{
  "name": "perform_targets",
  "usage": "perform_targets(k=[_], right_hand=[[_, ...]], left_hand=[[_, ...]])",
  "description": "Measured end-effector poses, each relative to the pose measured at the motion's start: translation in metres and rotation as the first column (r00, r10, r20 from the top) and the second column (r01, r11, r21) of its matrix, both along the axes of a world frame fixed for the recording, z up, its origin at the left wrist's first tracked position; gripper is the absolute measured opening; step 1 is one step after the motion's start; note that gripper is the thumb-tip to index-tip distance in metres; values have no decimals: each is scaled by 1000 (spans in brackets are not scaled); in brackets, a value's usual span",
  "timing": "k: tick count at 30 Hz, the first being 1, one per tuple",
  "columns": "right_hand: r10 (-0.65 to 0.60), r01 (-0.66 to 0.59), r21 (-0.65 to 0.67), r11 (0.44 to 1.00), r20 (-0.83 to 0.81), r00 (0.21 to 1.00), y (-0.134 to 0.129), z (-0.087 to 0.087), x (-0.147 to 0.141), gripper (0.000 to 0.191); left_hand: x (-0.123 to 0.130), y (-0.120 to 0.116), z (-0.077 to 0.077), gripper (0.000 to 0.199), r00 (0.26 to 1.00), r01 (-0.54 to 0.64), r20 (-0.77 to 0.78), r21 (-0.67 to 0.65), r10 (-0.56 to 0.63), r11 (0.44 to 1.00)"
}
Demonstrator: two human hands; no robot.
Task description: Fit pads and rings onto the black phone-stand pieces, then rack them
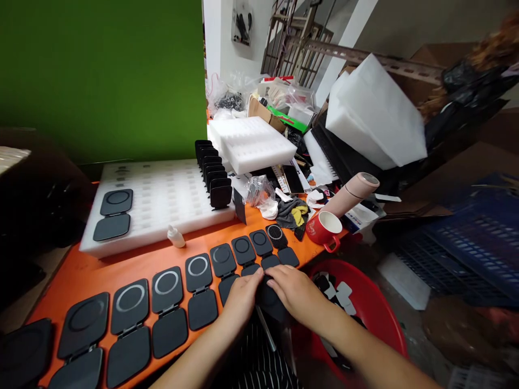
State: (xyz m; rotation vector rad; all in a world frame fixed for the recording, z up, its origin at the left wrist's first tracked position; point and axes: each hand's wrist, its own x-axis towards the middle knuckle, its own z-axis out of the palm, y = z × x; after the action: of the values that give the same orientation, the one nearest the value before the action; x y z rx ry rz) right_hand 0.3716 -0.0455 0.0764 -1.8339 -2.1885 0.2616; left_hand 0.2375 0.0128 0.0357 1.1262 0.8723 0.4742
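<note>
Black pad [271,302] sits between a worker's two bare hands at the near edge of an orange table [219,232], the left hand [242,294] and the right hand [295,287] both grasping it, their fingertips almost meeting at its top. Part of the piece is hidden by the fingers. A slim metal rod [265,328] slants down just below the hands; whether either one grips it cannot be told. Beyond and to the left, a row of hinged folding pads [169,332] lies open along the table, several of the upper panels marked with silvery rings. Behind them, near a small dropper bottle [175,236], a slotted white foam block [166,200] carries another opened folding pad [117,201] at its left end and a line of upright black panels [221,195] at its right. A red mug [314,229] stands at the table's right side, beside a leaning pink tumbler [344,197] and near a gray-and-yellow glove [287,214]. Below, a red basin [385,324] holds white and dark flat pieces.
</note>
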Motion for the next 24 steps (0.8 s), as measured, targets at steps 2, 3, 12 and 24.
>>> perform_targets(k=[2, 3, 12, 24], right_hand=[[10, -10, 16, 1000, 27, 1000, -2, 0, 1, 13], [16, -18, 32, 999, 37, 999, -3, 1, 2, 14], [-202, 326, 534, 780, -278, 939, -15, 33, 50, 6], [-324, 426, 13, 904, -629, 707, 48, -24, 101, 28]], left_hand=[[1, -1, 4, 51, 1000, -5, -13, -12, 5, 1000], [2, -2, 5, 51, 1000, -2, -25, -15, 1, 1000], [24, -6, 7, 29, 943, 212, -311, 289, -117, 934], [37, -28, -5, 25, 773, 624, -620, 707, -132, 334]])
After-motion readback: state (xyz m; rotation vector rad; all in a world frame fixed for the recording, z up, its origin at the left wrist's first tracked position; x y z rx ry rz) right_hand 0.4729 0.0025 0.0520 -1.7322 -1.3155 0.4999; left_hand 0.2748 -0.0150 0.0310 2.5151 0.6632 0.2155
